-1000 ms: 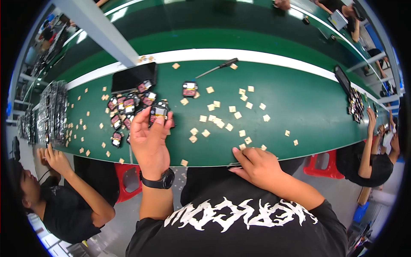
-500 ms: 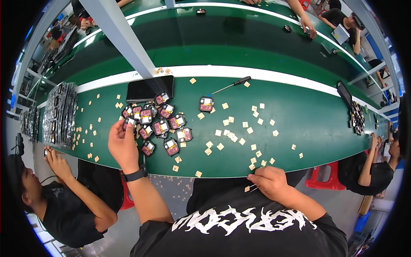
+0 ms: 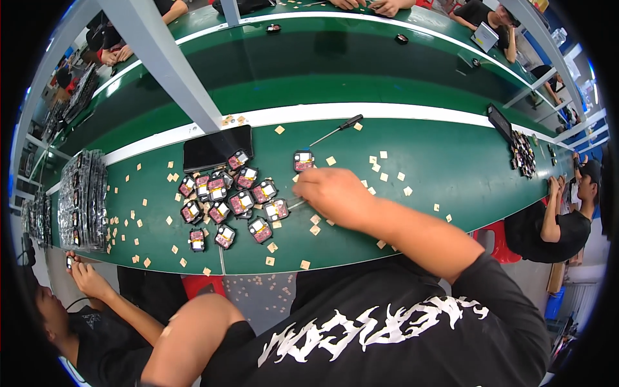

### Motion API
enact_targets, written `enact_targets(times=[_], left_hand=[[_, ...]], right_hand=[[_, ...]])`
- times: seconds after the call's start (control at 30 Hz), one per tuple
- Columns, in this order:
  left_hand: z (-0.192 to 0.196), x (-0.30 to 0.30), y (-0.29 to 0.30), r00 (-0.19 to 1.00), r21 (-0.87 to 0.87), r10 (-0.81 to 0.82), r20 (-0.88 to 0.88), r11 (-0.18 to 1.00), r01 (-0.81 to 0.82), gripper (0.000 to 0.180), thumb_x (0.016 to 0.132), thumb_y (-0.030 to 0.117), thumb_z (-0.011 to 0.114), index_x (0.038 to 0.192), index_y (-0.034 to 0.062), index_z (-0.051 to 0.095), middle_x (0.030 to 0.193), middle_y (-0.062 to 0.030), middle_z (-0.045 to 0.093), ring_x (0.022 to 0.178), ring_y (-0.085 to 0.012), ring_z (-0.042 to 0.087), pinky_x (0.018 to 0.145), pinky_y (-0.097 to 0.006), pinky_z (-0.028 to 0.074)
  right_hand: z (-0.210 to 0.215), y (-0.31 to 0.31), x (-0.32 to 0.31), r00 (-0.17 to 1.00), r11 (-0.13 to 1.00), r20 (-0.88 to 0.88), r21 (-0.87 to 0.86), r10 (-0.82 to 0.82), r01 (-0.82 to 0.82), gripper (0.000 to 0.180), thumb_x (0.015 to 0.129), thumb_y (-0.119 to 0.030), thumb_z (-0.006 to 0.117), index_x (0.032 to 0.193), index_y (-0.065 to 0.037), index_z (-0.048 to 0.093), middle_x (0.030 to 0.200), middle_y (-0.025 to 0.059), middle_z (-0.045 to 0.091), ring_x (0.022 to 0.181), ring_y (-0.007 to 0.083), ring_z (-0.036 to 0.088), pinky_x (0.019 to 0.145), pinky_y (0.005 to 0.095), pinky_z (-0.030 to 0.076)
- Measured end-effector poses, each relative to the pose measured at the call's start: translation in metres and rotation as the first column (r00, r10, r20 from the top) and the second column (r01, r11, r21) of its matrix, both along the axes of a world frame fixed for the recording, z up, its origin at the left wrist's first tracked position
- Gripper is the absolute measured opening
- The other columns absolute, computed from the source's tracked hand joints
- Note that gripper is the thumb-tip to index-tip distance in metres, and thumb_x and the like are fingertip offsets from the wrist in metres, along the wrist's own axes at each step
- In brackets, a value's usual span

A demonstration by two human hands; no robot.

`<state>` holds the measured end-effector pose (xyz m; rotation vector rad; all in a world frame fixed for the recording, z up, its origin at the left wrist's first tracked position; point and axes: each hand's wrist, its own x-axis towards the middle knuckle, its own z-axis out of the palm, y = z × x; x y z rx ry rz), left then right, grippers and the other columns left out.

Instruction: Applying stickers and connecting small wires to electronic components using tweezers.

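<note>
Small square black modules with pink-and-white faces (image 3: 240,202) lie in a loose cluster on the green worktop (image 3: 451,161), just to the left of the right hand (image 3: 329,193). That hand is curled over the worktop and pinches a thin silver tool whose tip pokes out on its left side, toward the nearest module. One more module of the same kind (image 3: 303,160) sits alone just beyond the knuckles. The left hand is not in view; only a bent bare arm shows at the lower edge, so whether it holds anything cannot be told. Judging by the layout, the work looks partly done: about fifteen modules are gathered in the heap, while many small tan square pads (image 3: 380,169) lie scattered around and right of the hand, unused as far as can be seen. Beyond the heap rests a flat black rectangular tray (image 3: 209,148), and a screwdriver with a black handle (image 3: 338,128) lies farther out. Far left stand stacks of clear blister trays (image 3: 80,197).
</note>
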<state>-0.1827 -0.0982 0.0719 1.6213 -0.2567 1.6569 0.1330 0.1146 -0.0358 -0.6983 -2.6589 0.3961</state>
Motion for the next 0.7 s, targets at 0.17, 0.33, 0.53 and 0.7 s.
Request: enact_targets(times=[0.17, 0.33, 0.53, 0.7], left_hand=[[0.031, 0.015, -0.013, 0.999, -0.081, 0.050, -0.001, 0.995, -0.050, 0.037, 0.096, 0.016, 0.067, 0.128, -0.0019, 0.060, 0.133, -0.0163, 0.056, 0.114, -0.0279, 0.061, 0.092, -0.036, 0.050], [0.011, -0.009, -0.059, 0.997, -0.181, 0.083, 0.010, 0.980, -0.080, 0.036, 0.096, 0.017, 0.067, 0.126, -0.0023, 0.061, 0.130, -0.0162, 0.057, 0.112, -0.0274, 0.062, 0.091, -0.036, 0.051], [-0.020, -0.024, -0.124, 0.995, -0.302, 0.099, 0.031, 0.949, -0.085, 0.035, 0.096, 0.017, 0.067, 0.124, -0.0027, 0.062, 0.127, -0.0162, 0.059, 0.108, -0.0269, 0.062, 0.089, -0.036, 0.051], [-0.021, -0.012, -0.147, 0.992, -0.397, 0.116, 0.041, 0.913, -0.091, 0.034, 0.097, 0.018, 0.067, 0.123, -0.0031, 0.063, 0.123, -0.0162, 0.060, 0.106, -0.0265, 0.062, 0.087, -0.036, 0.051]], right_hand=[[0.006, 0.023, -0.017, 0.970, 0.953, 0.156, 0.209, 0.189, -0.219, 0.024, 0.082, -0.007, 0.064, 0.105, -0.003, 0.071, 0.095, 0.0064, 0.062, 0.089, 0.0219, 0.068, 0.068, 0.0351, 0.058], [0.012, 0.027, -0.026, 0.892, 0.866, 0.365, 0.316, 0.267, -0.388, 0.021, 0.081, -0.009, 0.066, 0.099, 0.001, 0.071, 0.089, 0.0071, 0.059, 0.080, 0.0221, 0.066, 0.065, 0.0352, 0.058], [0.022, 0.023, -0.042, 0.794, 0.781, 0.512, 0.326, 0.327, -0.532, 0.015, 0.079, -0.009, 0.066, 0.084, 0.004, 0.069, 0.081, 0.0108, 0.060, 0.075, 0.0257, 0.065, 0.060, 0.0365, 0.057], [0.025, 0.028, -0.053, 0.755, 0.761, 0.538, 0.286, 0.375, -0.582, 0.016, 0.078, -0.011, 0.066, 0.076, 0.004, 0.069, 0.078, 0.0140, 0.062, 0.072, 0.0284, 0.067, 0.058, 0.0402, 0.057]])
